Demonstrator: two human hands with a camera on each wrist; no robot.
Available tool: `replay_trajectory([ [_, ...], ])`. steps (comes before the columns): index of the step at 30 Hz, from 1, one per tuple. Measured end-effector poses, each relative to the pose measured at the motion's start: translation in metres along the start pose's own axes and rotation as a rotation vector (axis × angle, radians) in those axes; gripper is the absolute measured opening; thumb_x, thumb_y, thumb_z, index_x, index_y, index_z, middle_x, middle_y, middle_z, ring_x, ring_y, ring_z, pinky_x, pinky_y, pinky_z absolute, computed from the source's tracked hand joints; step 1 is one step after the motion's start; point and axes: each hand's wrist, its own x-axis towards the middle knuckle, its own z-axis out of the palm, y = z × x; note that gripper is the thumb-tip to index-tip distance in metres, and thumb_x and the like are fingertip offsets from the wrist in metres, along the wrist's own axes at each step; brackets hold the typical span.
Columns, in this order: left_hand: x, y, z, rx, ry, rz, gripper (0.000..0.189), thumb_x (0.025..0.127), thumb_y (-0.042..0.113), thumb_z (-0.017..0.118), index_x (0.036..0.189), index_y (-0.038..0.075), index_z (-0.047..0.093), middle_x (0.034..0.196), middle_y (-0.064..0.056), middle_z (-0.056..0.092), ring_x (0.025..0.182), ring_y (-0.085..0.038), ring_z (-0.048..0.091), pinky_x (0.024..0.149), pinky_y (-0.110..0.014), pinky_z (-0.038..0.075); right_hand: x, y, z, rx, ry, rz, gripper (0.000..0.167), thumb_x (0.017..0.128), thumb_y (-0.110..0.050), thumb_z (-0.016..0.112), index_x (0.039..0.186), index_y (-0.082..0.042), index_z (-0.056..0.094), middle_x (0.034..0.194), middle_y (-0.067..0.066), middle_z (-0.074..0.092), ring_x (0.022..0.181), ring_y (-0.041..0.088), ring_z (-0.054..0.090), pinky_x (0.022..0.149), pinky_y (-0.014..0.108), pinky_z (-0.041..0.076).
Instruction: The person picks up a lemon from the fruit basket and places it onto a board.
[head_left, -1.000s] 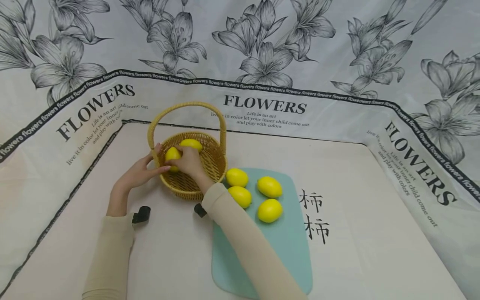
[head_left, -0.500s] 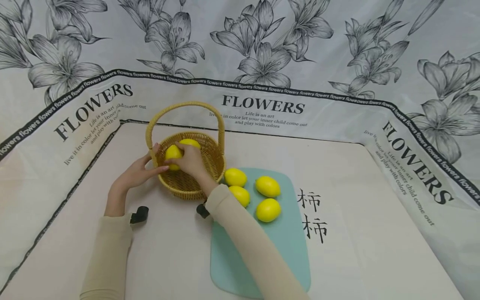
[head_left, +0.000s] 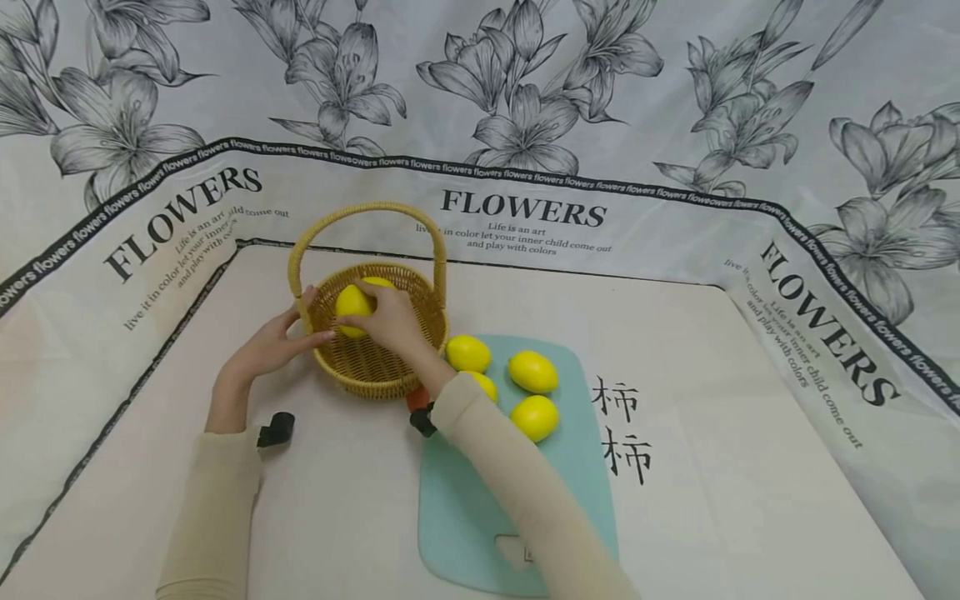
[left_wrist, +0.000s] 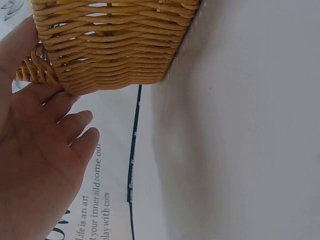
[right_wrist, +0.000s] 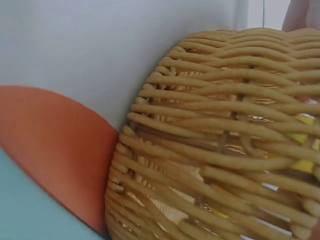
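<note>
A round wicker basket (head_left: 375,388) with a tall arched handle stands on the table's left half. My left hand (head_left: 268,345) grips its left side, thumb at the rim and fingers around the outside by the handle's base. In the left wrist view, that hand (left_wrist: 45,145) lies along the woven wall. My right hand (head_left: 392,320) reaches over the front rim and pinches a yellow lemon (head_left: 351,312) inside the basket. Just behind it lies a second lemon (head_left: 381,282), partly hidden by the hand. Yellow shows through the weave (right_wrist: 210,125) in the right wrist view.
Several lemons (head_left: 533,372) lie on a light blue cutting board (head_left: 457,508) right of the basket, one partly behind my right sleeve (head_left: 517,467). An orange patch (right_wrist: 55,145) shows between board and basket. Black characters (head_left: 627,454) mark the table right of the board.
My right hand has shifted slightly right inside the basket with the lemon, closer to the second lemon. The orange patch has come into view beside the right wrist. My left hand keeps its hold.
</note>
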Motion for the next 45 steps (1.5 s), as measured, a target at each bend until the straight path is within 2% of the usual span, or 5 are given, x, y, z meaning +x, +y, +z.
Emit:
replay_trajectory([
  [13, -0.001, 0.002, 0.0, 0.008, -0.005, 0.001, 0.089, 0.093, 0.048, 0.059, 0.155, 0.027, -0.001, 0.16, -0.015, 0.004, 0.141, -0.05, 0.009, 0.107, -0.07, 0.014, -0.017, -0.005, -0.02, 0.043, 0.014, -0.069, 0.069, 0.083, -0.037, 0.075, 0.142, -0.011, 0.05, 0.135, 0.005, 0.057, 0.106, 0.011, 0.059, 0.083, 0.016, 0.049],
  [24, -0.002, 0.003, -0.001, 0.018, -0.008, 0.0, 0.088, 0.094, 0.049, 0.058, 0.154, 0.029, -0.003, 0.16, -0.016, 0.003, 0.141, -0.05, 0.008, 0.107, -0.07, 0.013, -0.033, -0.006, -0.033, 0.124, 0.029, -0.057, 0.068, 0.082, -0.034, 0.078, 0.141, -0.013, 0.051, 0.135, 0.004, 0.057, 0.112, 0.012, 0.059, 0.086, 0.016, 0.049],
  [32, -0.002, 0.004, -0.001, 0.008, -0.01, -0.003, 0.089, 0.093, 0.048, 0.059, 0.155, 0.028, -0.002, 0.16, -0.014, 0.003, 0.141, -0.049, 0.008, 0.108, -0.07, 0.013, -0.046, -0.005, -0.043, 0.169, 0.034, -0.074, 0.068, 0.081, -0.031, 0.079, 0.14, -0.011, 0.052, 0.133, 0.007, 0.059, 0.112, 0.015, 0.061, 0.086, 0.016, 0.05],
  [45, -0.002, 0.002, 0.0, 0.009, -0.005, -0.008, 0.09, 0.092, 0.05, 0.059, 0.154, 0.029, -0.003, 0.16, -0.016, 0.004, 0.141, -0.049, 0.008, 0.107, -0.07, 0.013, -0.07, -0.003, -0.055, 0.215, 0.039, -0.121, 0.069, 0.08, -0.027, 0.08, 0.14, -0.01, 0.05, 0.139, 0.006, 0.053, 0.119, 0.017, 0.057, 0.092, 0.017, 0.047],
])
